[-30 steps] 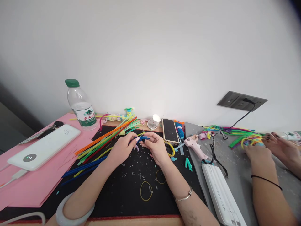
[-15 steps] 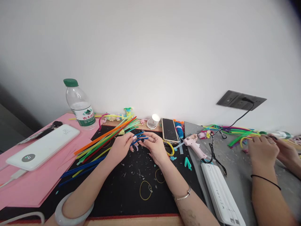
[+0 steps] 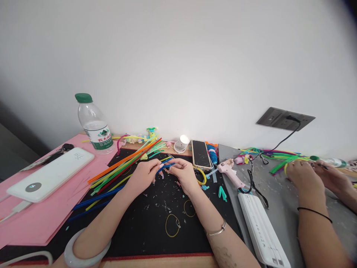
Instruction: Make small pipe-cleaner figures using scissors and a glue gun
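Note:
Over the black mat (image 3: 145, 230), my two hands meet near its far middle. Blue pipe cleaners (image 3: 168, 165) run between them. My left hand (image 3: 145, 172) pinches them at the left end, thumb and fingers together. From the other side my right hand (image 3: 182, 174) grips the same blue pieces between thumb and fingertips. How many there are and how they join is partly hidden by the fingers. To the left of my left hand lies a bundle of orange, yellow, red and green pipe cleaners (image 3: 122, 170), with blue ones (image 3: 96, 199) below it.
A water bottle (image 3: 96, 124) and a white power bank (image 3: 52, 173) stand left on pink paper (image 3: 25, 223). Right of my hands are a paper cup (image 3: 181, 145), a phone (image 3: 201, 154), a pink glue gun (image 3: 231, 175) and a white power strip (image 3: 262, 230). A co-worker's hands (image 3: 306, 176) work at far right.
My fingers have closed in slightly around the blue pipe cleaners, which now lie closer together. The co-worker's hands have shifted a little left.

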Available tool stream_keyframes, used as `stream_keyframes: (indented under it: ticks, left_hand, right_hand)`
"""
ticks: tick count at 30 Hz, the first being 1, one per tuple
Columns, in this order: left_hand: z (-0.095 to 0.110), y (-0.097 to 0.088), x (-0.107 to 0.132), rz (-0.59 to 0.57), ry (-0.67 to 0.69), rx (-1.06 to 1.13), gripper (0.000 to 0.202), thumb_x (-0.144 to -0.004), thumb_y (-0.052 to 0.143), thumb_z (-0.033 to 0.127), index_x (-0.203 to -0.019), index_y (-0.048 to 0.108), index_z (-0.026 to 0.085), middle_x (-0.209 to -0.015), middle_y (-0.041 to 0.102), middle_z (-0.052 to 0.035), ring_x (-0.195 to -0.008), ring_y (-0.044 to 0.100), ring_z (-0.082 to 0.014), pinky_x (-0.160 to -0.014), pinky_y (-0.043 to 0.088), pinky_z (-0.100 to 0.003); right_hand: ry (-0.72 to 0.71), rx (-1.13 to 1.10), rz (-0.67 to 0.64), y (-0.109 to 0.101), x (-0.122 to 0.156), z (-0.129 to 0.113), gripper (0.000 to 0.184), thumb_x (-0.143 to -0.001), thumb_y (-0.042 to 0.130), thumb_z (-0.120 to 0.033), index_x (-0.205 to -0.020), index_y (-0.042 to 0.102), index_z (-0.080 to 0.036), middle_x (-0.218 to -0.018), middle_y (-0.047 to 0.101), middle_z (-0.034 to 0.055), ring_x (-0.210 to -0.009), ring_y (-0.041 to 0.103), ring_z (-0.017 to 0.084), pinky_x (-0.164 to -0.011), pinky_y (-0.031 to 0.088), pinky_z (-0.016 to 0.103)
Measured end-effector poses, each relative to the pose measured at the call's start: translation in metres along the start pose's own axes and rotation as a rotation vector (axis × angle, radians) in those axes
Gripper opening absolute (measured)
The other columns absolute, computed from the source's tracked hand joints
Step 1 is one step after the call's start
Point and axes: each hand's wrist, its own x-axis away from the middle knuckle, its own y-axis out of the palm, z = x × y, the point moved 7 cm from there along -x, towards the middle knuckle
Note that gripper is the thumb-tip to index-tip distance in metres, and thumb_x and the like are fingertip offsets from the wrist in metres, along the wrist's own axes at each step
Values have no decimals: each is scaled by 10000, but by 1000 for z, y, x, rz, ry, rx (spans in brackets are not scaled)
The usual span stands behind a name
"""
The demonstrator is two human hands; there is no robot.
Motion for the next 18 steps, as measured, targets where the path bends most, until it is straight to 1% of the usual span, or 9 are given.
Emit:
stream_keyframes:
  ticks: [3, 7, 9, 13, 16, 18]
  left_hand:
    - [1, -2, -1, 22, -4, -38, 292, -885, 411, 354, -708, 591, 207, -582, 632, 22, -468, 539, -141, -588, 400, -261]
    - [-2, -2, -2, 63, 10, -68, 278, -889, 411, 339, -717, 583, 205, -642, 664, 5, -578, 592, -161, -629, 401, -261]
    - [-5, 1, -3, 56, 17, -75, 259, -891, 407, 326, -743, 581, 204, -651, 666, 1, -613, 608, -167, -633, 402, -258]
    - [-6, 4, -3, 47, 42, -125, 260, -894, 390, 312, -734, 566, 206, -663, 657, -7, -629, 605, -172, -621, 396, -261]
    - [-5, 3, -2, 43, 47, -130, 272, -897, 386, 322, -735, 572, 209, -661, 658, -6, -617, 598, -169, -608, 395, -262]
    - [-4, 4, -2, 16, 37, -107, 266, -892, 402, 335, -734, 576, 211, -640, 657, 3, -591, 598, -165, -600, 404, -261]
  right_hand:
    - [-21, 50, -14, 2, 1, -3, 220, -593, 771, -174, -802, 705, -160, -776, 735, 26, -726, 688, 155, -756, 540, 276]
    - [-53, 94, -24, 6, 2, -6, 222, -603, 759, -179, -818, 703, -164, -815, 739, 35, -785, 695, 172, -799, 537, 293]
    - [-50, 115, 8, 5, 2, -3, 189, -622, 746, -207, -799, 700, -161, -782, 733, 31, -759, 696, 169, -769, 546, 286]
    - [-27, 150, 77, 2, 0, 2, 135, -649, 710, -252, -734, 666, -159, -668, 700, 10, -621, 684, 154, -685, 563, 282]
    - [-42, 177, 86, 0, 0, 0, 119, -665, 686, -249, -733, 647, -160, -646, 684, 3, -570, 666, 140, -601, 549, 252]
    - [-71, 193, 85, 0, -1, -4, 106, -668, 671, -228, -747, 648, -161, -646, 679, 0, -567, 655, 132, -552, 524, 228]
